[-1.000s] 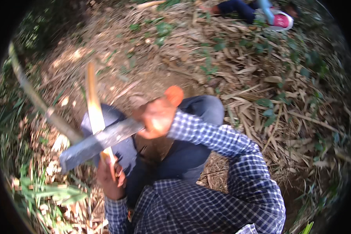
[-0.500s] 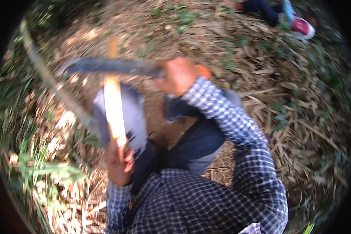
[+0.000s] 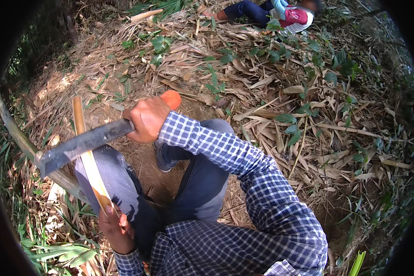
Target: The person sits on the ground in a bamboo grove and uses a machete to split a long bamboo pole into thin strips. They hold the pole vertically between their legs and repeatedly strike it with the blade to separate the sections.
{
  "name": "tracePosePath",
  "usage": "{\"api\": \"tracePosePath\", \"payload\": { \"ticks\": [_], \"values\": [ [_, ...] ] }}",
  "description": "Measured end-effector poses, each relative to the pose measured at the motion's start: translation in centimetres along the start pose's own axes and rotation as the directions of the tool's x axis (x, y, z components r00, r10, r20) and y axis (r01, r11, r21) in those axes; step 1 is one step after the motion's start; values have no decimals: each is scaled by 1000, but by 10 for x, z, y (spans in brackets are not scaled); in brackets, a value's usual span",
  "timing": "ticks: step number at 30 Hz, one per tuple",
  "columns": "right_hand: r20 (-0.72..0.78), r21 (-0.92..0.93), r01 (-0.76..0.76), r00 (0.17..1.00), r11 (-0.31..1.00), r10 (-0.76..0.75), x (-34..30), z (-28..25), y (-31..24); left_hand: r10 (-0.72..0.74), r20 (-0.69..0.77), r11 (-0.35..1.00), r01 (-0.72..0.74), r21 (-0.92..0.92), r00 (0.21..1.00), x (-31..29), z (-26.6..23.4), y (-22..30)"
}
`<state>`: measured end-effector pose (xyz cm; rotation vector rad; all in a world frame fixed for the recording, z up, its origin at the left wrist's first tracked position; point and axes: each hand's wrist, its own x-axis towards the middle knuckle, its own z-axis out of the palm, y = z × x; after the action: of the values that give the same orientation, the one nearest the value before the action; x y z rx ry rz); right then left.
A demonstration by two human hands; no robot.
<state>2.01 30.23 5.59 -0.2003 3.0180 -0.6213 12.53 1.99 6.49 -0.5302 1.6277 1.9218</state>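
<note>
My right hand [image 3: 147, 118] is closed round the orange handle [image 3: 171, 99] of a machete. Its dark, broad blade [image 3: 85, 141] points left and lies across a pale split bamboo strip [image 3: 94, 173], hiding a short part of it. The far end of the strip sticks out beyond the blade. My left hand [image 3: 117, 228] grips the near end, fingers wrapped round it. The strip slants over my left knee, close to the blue-grey trouser leg.
A long bamboo pole [image 3: 17, 134] runs along the left side toward my left leg. Dry leaves [image 3: 262, 119] and small green plants [image 3: 287, 122] cover the ground. At the far right another person [image 3: 294, 17] sits or reclines on the slope. My shoe [image 3: 162, 158] rests on bare soil.
The view has shifted, so more of the other person shows. The machete now tilts, its tip lower and nearer the left, and it sits lower along the bamboo strip. Both hands keep their holds.
</note>
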Motion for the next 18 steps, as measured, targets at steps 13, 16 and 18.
{"api": "tracePosePath", "payload": {
  "ticks": [13,16,18],
  "values": [
    [-76,-7,-69,995,998,69,15,0,10,23,-11,998,-22,56,1000,1,2,-2],
    [-12,-24,56,998,998,-56,8,4,10,0,-25,1000,0,19,1000,1,3,-5],
    [-26,-49,96,995,994,-97,11,5,17,-19,-37,1000,19,3,999,-1,12,2]
  ]
}}
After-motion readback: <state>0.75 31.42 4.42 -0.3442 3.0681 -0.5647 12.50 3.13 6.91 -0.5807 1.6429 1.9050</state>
